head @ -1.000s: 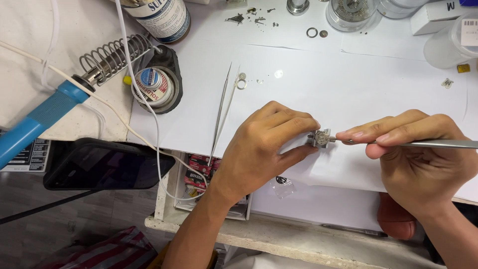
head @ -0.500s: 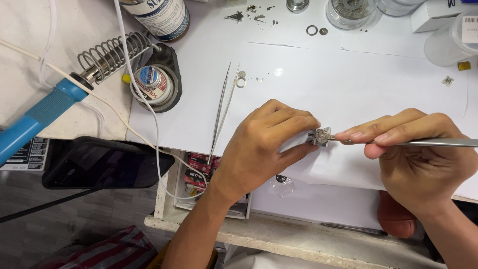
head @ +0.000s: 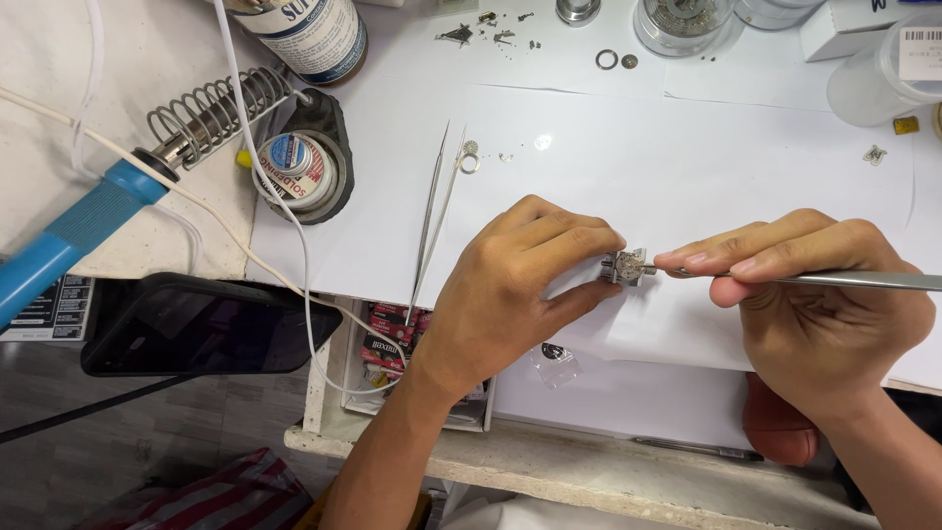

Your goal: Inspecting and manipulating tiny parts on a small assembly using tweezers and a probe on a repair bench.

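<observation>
Metal part point(head: 626, 266) between left hand point(head: 510, 285), slim steel tool point(head: 844, 281).

At ten o'clock a blue soldering iron point(head: 74, 228) rests in its coiled wire stand point(head: 211, 113), beside a round tin point(head: 299, 167). A dark phone point(head: 196, 324) lies at nine o'clock. Loose tweezers point(head: 432, 221) lie on the white paper point(head: 628, 147) near the centre. A glass jar point(head: 684, 22) stands at one o'clock.

Small silvery metal part point(head: 626, 266), boxy with tiny prongs, right of frame centre, pinched at its left end, resting on white paper. Slim grey metal tool point(head: 844, 281), lying level, tip touching the part's right side, shaft running off the right edge.
</observation>
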